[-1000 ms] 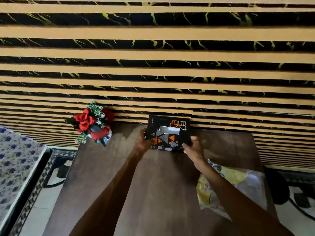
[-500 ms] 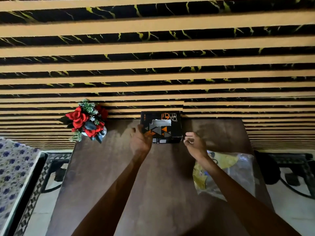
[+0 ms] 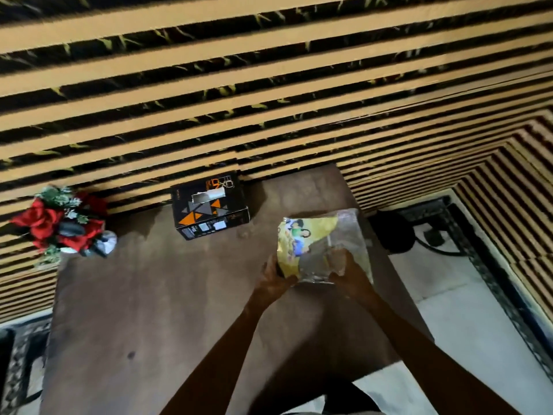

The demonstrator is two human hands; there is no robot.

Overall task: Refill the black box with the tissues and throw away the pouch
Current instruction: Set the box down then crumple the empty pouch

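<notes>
The box (image 3: 209, 209) stood at the table's (image 3: 155, 310) far edge against the wall, white tissue showing in its top slot. Both hands gripped the pouch's (image 3: 323, 244) near edge, left hand (image 3: 273, 280) and right hand (image 3: 350, 274) closed on it; its contents could not be determined.

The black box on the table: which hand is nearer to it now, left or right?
Left. The left hand grips the pouch on the side toward the black box; the right hand grips its far side. Neither touches the box.
</notes>
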